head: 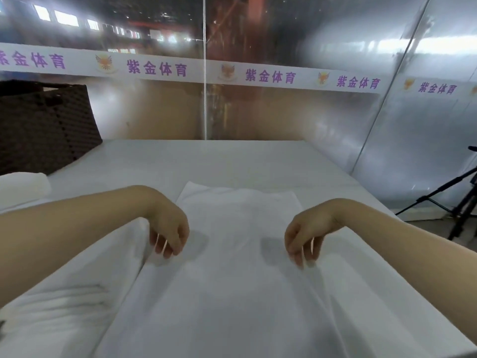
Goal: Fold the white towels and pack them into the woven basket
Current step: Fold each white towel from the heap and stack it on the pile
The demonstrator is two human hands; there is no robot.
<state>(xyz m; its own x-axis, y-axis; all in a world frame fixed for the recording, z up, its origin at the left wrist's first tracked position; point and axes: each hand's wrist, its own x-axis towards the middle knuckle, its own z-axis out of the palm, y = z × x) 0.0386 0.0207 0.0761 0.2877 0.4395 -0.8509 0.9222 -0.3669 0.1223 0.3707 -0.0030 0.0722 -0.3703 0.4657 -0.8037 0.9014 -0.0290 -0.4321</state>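
Roughly, then, as seen from the head camera:

Progress: early, by my reading. One white towel (237,254) lies spread lengthwise on the counter (206,161), its far corners flat and its near end running out of view below. No fold in it that I can make out.
Left hand (169,235): hangs over the towel's left edge, wrist bent, fingers loosely curled and pointing down. Holds nothing; whether the tips touch the cloth I cannot tell.
Right hand (305,242): mirrors it over the right edge, fingers drooping and relaxed, nothing pinched. Tips close to the cloth, contact unclear.
Other towels: a rumpled white heap (64,306) under the left forearm, not folded. A small white bundle (23,187) at far left, just in front of the basket, perhaps folded or rolled; too washed out to say.
Woven basket (44,125): dark brown weave, far left corner of the counter, well apart from the spread towel. Its inside is hidden from this angle, so nothing can be said of what is packed.
Left to do: fold the spread towel, deal with the heap, carry all to the basket.
Surface: white, smooth, slightly glossy.
Room: translucent panels behind, a white band with purple characters (268,76) across them; a black tripod (454,200) on the floor at right.
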